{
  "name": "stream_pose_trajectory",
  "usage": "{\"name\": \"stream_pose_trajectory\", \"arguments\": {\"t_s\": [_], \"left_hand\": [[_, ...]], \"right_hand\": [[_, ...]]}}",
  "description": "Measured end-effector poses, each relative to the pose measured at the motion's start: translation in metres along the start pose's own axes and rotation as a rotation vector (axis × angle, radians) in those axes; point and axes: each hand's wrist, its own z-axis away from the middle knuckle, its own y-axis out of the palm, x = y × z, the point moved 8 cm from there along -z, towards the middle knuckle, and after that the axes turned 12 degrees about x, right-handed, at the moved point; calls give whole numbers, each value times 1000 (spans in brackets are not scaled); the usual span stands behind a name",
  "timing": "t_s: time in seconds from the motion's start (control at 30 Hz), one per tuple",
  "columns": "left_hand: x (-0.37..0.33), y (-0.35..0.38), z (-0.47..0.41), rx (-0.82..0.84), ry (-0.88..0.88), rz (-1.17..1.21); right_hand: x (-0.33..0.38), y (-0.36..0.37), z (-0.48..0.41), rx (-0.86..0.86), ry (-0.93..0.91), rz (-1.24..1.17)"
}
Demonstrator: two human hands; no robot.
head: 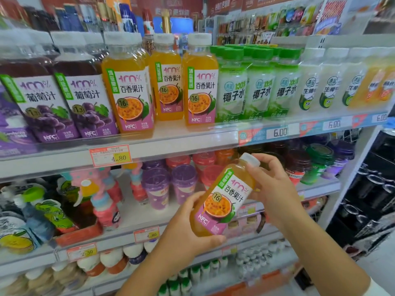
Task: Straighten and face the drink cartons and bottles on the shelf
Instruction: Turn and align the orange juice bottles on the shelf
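I hold a passion-fruit juice bottle (224, 197) tilted in front of the shelves, its label facing me and its white cap up to the right. My left hand (188, 227) grips its base from below. My right hand (271, 189) holds its upper part, fingers curled round the neck near the cap. On the upper shelf (171, 144) stand three matching passion-fruit bottles (164, 82), labels forward; the middle one sits further back. Grape juice bottles (64, 97) stand to their left, and green-capped coconut water bottles (256, 88) to their right.
White-capped bottles (329, 82) fill the right end of the upper shelf. Below it are purple and pink cups (168, 184), pouches and small bottles (53, 210). Price tags (111, 155) line the shelf edges. A dark rack (372, 189) stands at the far right.
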Motion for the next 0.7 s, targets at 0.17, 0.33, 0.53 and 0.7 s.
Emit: {"name": "stream_pose_trajectory", "arguments": {"t_s": [0.17, 0.33, 0.53, 0.7], "left_hand": [[-16, -16, -6, 59, 4, -13], [-73, -47, -1, -70, 136, -47], [-162, -104, 30, -226, 281, -525], [-248, -168, 75, -609, 548, -901]], "right_hand": [[36, 27, 2, 162, -86, 74], [119, 71, -12, 399, -224, 323], [204, 125, -26, 546, -424, 501], [249, 164, -39, 561, -535, 718]]}}
